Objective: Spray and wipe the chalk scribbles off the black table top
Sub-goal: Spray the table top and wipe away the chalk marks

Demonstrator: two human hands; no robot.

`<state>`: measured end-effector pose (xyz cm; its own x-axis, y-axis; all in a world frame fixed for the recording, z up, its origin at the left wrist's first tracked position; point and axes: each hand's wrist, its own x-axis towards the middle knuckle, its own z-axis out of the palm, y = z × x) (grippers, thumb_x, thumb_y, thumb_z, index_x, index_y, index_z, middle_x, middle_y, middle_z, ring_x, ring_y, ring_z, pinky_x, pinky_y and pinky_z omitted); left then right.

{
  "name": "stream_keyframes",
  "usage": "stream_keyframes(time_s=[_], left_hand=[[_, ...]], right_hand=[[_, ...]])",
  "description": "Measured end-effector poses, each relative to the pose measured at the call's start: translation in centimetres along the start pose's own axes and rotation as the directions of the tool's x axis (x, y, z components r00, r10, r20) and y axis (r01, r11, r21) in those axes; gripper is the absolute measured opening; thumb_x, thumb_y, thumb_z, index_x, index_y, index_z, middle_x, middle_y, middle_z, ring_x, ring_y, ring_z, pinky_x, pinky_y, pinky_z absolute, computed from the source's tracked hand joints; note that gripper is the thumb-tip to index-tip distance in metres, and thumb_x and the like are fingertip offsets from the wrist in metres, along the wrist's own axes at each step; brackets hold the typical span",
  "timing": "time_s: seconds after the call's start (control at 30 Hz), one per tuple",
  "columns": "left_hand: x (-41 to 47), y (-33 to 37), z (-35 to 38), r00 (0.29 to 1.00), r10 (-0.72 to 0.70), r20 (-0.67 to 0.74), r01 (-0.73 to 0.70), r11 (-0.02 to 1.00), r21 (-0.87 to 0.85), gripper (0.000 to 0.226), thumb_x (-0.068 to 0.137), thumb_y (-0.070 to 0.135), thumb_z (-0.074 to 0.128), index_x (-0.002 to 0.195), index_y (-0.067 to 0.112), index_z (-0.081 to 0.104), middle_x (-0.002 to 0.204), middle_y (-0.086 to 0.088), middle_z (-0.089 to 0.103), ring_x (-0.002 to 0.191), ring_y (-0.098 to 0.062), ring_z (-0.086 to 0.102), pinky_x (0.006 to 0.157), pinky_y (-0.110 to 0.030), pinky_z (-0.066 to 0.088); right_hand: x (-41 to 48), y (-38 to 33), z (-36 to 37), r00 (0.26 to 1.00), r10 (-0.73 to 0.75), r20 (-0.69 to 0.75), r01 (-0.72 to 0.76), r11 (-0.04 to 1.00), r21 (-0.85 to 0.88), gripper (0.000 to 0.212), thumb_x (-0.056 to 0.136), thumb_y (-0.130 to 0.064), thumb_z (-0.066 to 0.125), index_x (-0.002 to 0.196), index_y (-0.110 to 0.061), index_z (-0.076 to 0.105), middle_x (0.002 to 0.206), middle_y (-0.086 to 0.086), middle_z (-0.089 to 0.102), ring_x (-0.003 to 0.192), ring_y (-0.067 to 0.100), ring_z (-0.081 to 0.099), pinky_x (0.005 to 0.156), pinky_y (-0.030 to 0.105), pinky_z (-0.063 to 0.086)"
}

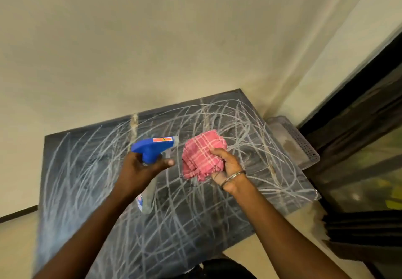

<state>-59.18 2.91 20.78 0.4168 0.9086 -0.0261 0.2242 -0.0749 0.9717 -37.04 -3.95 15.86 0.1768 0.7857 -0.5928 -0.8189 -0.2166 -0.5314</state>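
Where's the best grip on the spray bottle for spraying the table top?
Grip the spray bottle at the neck, under its blue trigger head, coming from the near side as the left hand does: the nozzle points across the table top, and the body hangs below.

**What the view keeps back**

The left grip [139, 170] covers the neck of the spray bottle [152, 148]. The bottle's clear body below the wrist is blurred, and the orange label [163, 140] on its blue head is too small to read. The right grip [226, 165] hides the lower folds of the pink checked cloth [202, 157]. Both forearms cover parts of the tabletop [195, 224], whose near end runs off the bottom edge and whose left edge is smeared. A dark shape [224, 268] at bottom centre is cut off.
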Motion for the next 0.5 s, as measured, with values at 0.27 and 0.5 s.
stream_keyframes(time_s=[0.27, 0.5], left_hand=[[-0.6, 0.6, -2.0, 0.995, -0.101, -0.019, 0.1, 0.995, -0.028, 0.041, 0.059, 0.023, 0.094, 0.092, 0.013, 0.071, 0.069, 0.011, 0.053, 0.066, -0.008, 0.052, 0.066, -0.028, 0.047], [-0.6, 1.6, -0.7, 0.986, -0.064, -0.154, 0.097, 0.971, 0.218, 0.04, 0.06, 0.03, 0.092, 0.092, 0.022, 0.07, 0.079, 0.015, 0.068, 0.07, 0.002, 0.062, 0.06, -0.006, 0.042]], right_hand=[[0.8, -0.8, 2.4, 0.987, 0.003, 0.16, 0.0, 1.0, -0.021, 0.048, 0.065, -0.005, 0.061, 0.113, -0.003, 0.06, 0.099, 0.015, 0.066, 0.094, 0.031, 0.062, 0.085, 0.044, 0.054], [1.9, -2.2, 2.1, 0.993, 0.037, 0.111, -0.022, 0.991, -0.13, 0.053, 0.059, -0.005, 0.064, 0.112, -0.005, 0.06, 0.101, 0.016, 0.066, 0.095, 0.033, 0.062, 0.076, 0.044, 0.054]])
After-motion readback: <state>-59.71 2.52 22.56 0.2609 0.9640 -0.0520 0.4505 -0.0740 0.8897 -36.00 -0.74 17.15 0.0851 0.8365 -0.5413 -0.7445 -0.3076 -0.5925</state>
